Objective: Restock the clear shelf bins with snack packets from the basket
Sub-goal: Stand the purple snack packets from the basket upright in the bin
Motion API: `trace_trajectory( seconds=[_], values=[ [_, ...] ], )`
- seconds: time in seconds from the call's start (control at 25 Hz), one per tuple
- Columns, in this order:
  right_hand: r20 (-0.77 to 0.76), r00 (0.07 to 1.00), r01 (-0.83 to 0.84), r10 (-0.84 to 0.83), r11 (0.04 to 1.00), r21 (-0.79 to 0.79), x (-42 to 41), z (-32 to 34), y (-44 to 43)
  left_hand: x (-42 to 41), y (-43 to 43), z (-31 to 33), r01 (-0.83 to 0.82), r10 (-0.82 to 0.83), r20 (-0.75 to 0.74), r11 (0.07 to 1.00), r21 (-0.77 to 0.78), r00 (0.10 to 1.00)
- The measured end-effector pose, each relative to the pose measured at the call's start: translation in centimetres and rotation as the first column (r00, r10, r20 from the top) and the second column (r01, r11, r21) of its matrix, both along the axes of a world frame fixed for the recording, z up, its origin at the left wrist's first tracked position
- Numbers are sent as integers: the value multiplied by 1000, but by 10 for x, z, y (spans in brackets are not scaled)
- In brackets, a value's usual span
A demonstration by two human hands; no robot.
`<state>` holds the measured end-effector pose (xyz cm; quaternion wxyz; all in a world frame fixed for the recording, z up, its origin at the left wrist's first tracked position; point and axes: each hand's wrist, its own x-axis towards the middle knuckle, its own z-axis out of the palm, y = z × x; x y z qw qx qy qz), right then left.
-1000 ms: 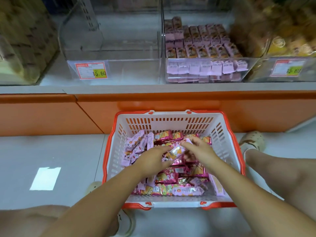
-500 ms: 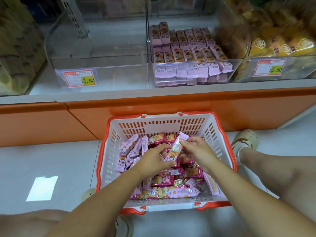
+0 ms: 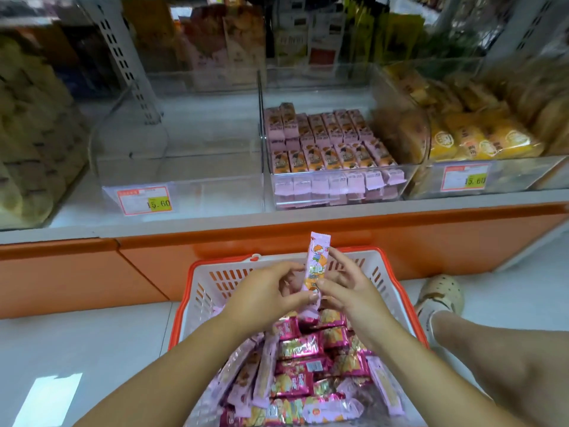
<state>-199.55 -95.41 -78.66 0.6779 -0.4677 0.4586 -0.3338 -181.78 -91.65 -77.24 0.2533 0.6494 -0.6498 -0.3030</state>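
A white basket with an orange rim (image 3: 388, 274) stands on the floor, full of pink and magenta snack packets (image 3: 300, 365). Above it, a pink packet (image 3: 317, 260) with a cartoon figure stands upright. My left hand (image 3: 264, 295) pinches its lower end, and my right hand (image 3: 346, 288) holds it along its right side. On the shelf behind, a clear bin (image 3: 335, 188) holds rows of matching pink packets. To its left is a clear bin (image 3: 181, 183) with nothing in it and a 15.60 price tag.
An orange shelf base (image 3: 277, 235) runs in front of the bins. A bin of yellow packaged cakes (image 3: 480, 140) sits at right, and a bin of pale snacks (image 3: 27, 149) at far left. My foot in a beige clog (image 3: 440, 295) rests right of the basket.
Both hands have lifted one pink packet out of the pile to above the basket's far rim and turned it upright. The view has tilted up toward the shelf.
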Motion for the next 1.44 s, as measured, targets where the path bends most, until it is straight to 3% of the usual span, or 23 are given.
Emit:
trace_trajectory(
  seconds=[0.08, 0.16, 0.24, 0.32, 0.4, 0.48, 0.64, 0.8, 1.12, 1.2, 1.28, 1.4, 1.44],
  values=[
    [38, 999, 39, -34, 992, -119, 2, 35, -4, 13, -16, 35, -37, 87, 137, 943, -329, 987],
    [93, 991, 114, -94, 962, -249, 5, 78, -14, 28, -36, 76, -66, 193, 134, 772, -632, 972],
    [127, 981, 182, -144, 908, -377, 10, 117, -40, 47, -63, 109, -27, 266, 187, 637, -770, 946],
    [72, 979, 202, -191, 853, -481, 21, 148, -80, 67, -92, 129, 24, 279, 311, 709, -705, 909],
    [-91, 958, 180, -271, 820, -543, 37, 167, -129, 80, -114, 130, 31, 217, 389, 841, -540, 895],
    [-229, 922, 151, -314, 831, -535, 54, 171, -181, 86, -125, 118, 53, 145, 414, 900, -432, 899],
    [-508, 800, 39, -320, 872, -488, 83, 157, -255, 89, -130, 109, 79, 109, 400, 901, -426, 910],
    [-513, 812, 23, -278, 894, -448, 102, 143, -272, 88, -130, 111, 66, 91, 377, 921, -383, 922],
    [-703, 670, -154, -241, 880, -448, 109, 139, -265, 88, -130, 112, 60, 91, 388, 931, -359, 917],
    [-644, 696, -75, -317, 861, -504, 105, 150, -246, 87, -128, 117, 33, 121, 370, 923, -382, 921],
    [-436, 809, 56, -395, 789, -612, 95, 158, -208, 85, -114, 118, -37, 226, 297, 847, -530, 928],
    [-119, 907, 184, -405, 634, -751, 68, 147, -118, 70, -63, 97, -195, 413, 50, 530, -825, 909],
    [-26, 927, 229, -374, 621, -750, 60, 134, -88, 63, -44, 81, -234, 425, -4, 490, -840, 905]
  ],
)
